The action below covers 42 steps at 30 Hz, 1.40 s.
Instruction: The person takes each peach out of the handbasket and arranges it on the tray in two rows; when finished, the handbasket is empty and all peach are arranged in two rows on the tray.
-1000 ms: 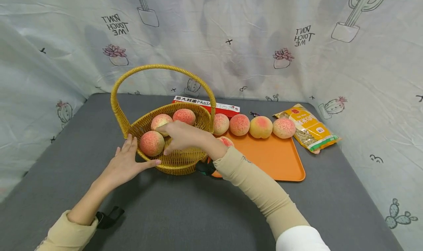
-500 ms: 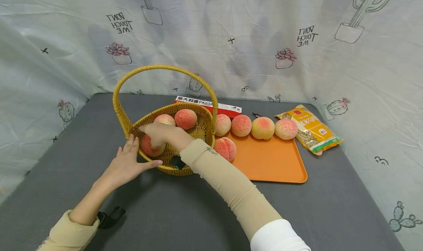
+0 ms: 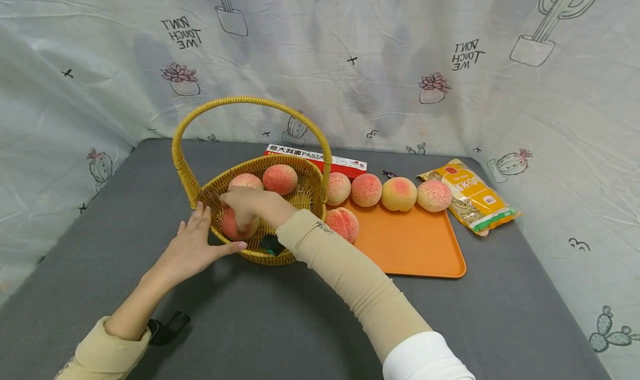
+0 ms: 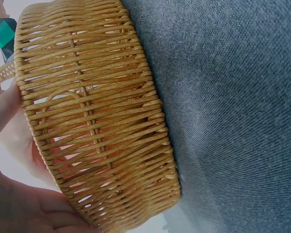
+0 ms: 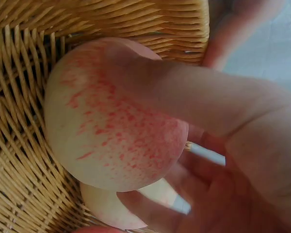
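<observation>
We curl our right hand (image 3: pixel 252 203) round a peach (image 3: pixel 231 226) at the near-left inside the wicker basket (image 3: pixel 300 199), fingers wrapped over it. Our left hand (image 3: pixel 192 246) rests spread against the basket's outer near-left wall.

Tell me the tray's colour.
Plain orange tray, clearest in the head view.

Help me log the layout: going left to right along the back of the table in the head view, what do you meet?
Wicker basket → pasta box → four peaches lined up on the orange tray → yellow food packet.
</observation>
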### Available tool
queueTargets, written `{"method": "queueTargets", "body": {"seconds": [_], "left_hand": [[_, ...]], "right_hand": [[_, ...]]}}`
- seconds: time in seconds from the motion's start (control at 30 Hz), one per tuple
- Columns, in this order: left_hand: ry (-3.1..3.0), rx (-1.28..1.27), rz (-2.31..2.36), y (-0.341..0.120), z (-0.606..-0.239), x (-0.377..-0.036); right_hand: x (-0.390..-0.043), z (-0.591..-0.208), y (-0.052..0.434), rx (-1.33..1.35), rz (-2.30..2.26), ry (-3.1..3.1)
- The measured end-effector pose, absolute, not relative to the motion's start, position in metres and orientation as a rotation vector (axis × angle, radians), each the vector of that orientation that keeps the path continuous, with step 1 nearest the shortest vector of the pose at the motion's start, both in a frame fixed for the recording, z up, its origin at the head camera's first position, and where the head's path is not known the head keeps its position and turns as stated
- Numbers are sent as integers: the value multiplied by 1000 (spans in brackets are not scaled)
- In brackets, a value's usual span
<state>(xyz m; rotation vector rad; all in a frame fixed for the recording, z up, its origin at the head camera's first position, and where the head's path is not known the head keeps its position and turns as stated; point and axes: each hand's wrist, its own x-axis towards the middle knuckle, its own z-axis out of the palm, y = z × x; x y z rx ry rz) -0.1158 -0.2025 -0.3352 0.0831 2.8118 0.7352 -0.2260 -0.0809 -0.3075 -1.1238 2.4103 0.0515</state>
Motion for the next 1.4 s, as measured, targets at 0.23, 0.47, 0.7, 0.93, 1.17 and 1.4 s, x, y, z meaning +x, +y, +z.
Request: {"method": "queueTargets", "body": {"seconds": [0.23, 0.47, 0.7, 0.93, 1.17, 1.4], "left_hand": [[2815, 91, 743, -203, -336, -115], [2813, 89, 745, -203, -338, -116], [2813, 80, 741, -203, -339, -114], [2817, 84, 740, -203, -338, -113], [2828, 73, 741, -202, -338, -113], [2833, 62, 737, -202, -339, -112]], "right_hand": [[-227, -309, -80, -1113, -34, 2359], [-227, -308, -74, -1172, -15, 2374], [-228, -302, -58, -1244, -210, 2432], [-225, -296, -31, -1327, -582, 2463], [-214, -297, -1, -1332, -938, 2500], [-197, -302, 29, -1171, -1295, 2500]]}}
